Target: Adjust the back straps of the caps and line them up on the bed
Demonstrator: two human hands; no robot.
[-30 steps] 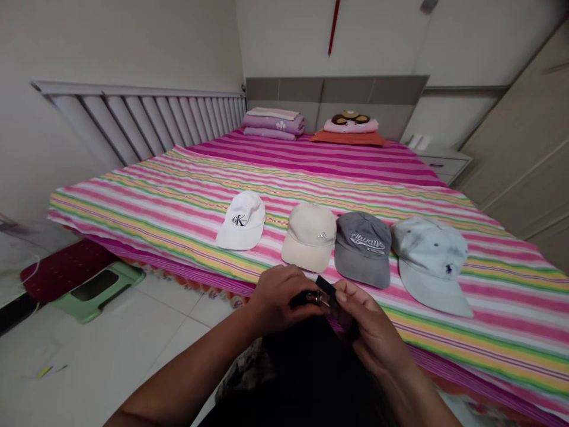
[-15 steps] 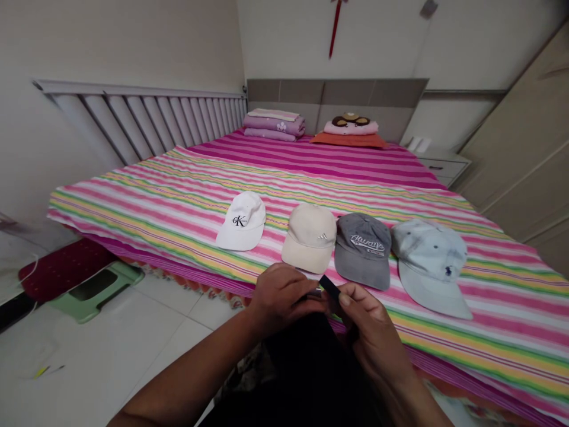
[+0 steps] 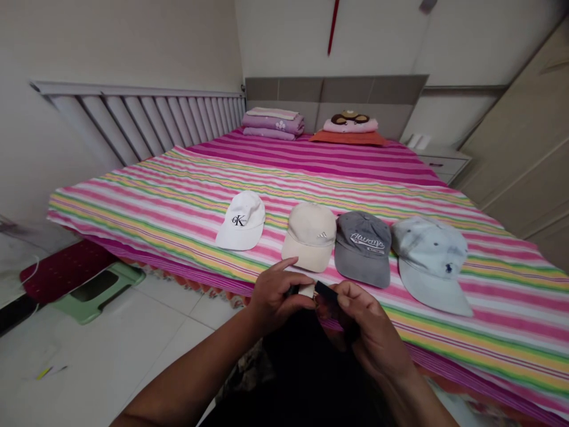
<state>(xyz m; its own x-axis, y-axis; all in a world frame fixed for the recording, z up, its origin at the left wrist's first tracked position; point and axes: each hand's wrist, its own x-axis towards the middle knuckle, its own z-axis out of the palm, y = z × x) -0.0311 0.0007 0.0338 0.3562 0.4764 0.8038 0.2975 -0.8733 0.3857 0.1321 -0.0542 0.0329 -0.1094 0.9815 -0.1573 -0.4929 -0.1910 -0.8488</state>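
My left hand and my right hand meet in front of me and pinch a black cap by its back strap; the cap's dark crown hangs below my hands. Both hands are closed on the strap near its small buckle. Just beyond my hands, a row of caps lies on the striped bed: a white cap, a beige cap, a grey cap and a pale blue cap.
The bed has a pink, yellow and green striped cover. Folded blankets and a pillow lie by the headboard. A green stool and red mat sit on the floor at left. A nightstand stands at right.
My fingers have shifted on the strap: the left forefinger has lifted and the strap end now shows between the hands. The caps on the bed have not moved.
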